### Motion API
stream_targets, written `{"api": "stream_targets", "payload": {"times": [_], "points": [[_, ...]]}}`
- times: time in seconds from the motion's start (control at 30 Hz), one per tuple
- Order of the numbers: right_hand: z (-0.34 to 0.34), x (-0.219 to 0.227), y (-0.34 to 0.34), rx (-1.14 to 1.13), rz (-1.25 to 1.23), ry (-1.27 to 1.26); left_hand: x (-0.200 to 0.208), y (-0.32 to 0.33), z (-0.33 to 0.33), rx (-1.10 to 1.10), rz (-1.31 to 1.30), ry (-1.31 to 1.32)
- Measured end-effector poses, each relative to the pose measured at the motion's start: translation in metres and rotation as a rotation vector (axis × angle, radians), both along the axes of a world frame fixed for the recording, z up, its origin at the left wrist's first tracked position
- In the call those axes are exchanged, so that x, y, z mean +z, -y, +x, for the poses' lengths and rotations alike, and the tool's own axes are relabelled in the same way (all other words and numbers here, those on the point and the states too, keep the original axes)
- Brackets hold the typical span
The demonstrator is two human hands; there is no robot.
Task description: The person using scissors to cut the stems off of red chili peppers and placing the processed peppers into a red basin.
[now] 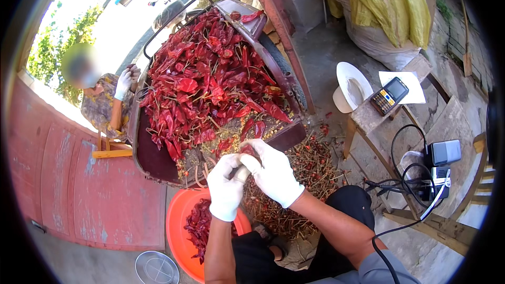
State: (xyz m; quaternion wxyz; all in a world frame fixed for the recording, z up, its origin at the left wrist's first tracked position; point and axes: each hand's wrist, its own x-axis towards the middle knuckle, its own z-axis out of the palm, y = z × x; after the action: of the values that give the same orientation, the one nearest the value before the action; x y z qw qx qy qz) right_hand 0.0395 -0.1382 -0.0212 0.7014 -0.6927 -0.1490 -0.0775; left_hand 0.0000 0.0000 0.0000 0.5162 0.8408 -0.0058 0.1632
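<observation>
White-gloved, my left hand [225,185] and my right hand [273,172] meet at the near edge of a heap of dried red chili peppers [205,68]. A dark red chili pepper [248,150] shows between the fingertips, and both hands are closed around it. The fingers hide most of that pepper. The heap fills the bed of a metal cart [288,138], with loose yellow seeds near its front lip. Below my left hand stands an orange basin [176,215] holding dark red chili pieces [199,226].
Cut stems [315,171] litter the ground. A co-worker [108,102] in gloves sits left of the cart. At right, a wooden bench holds a white hat [351,85] and a handheld keypad device [389,95]; black cables [402,179] hang nearby. A round metal sieve [157,268] lies lower left.
</observation>
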Motion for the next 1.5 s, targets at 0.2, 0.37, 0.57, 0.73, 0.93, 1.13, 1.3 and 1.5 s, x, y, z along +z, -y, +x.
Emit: {"api": "stream_targets", "payload": {"times": [0.2,0.37,0.57,0.73,0.93,1.13,1.3,1.5], "points": [[0.004,0.013,0.018,0.087,0.589,-0.378,-0.009,-0.025,0.029,0.220,-0.123,-0.174],[0.021,0.019,0.040,-0.047,0.813,-0.424,-0.071,-0.008,0.073,0.162,0.510,-0.114],[0.027,0.013,0.037,-0.065,0.785,-0.420,-0.096,-0.005,0.106,0.249,0.979,-0.055],[0.029,0.011,0.038,-0.041,0.616,-0.459,-0.097,-0.012,0.104,0.276,0.904,-0.074],[0.027,0.006,0.033,0.040,0.478,-0.574,-0.066,-0.011,0.077,0.286,0.248,-0.049],[0.013,0.010,0.022,0.190,0.440,-0.555,-0.028,0.019,0.019,0.194,0.392,0.171],[0.008,0.008,0.022,0.237,0.275,-0.499,-0.021,0.018,0.001,0.075,0.453,0.153],[0.003,-0.006,0.012,0.073,-0.202,-0.019,0.011,0.013,-0.014,0.137,0.174,0.078]]}}
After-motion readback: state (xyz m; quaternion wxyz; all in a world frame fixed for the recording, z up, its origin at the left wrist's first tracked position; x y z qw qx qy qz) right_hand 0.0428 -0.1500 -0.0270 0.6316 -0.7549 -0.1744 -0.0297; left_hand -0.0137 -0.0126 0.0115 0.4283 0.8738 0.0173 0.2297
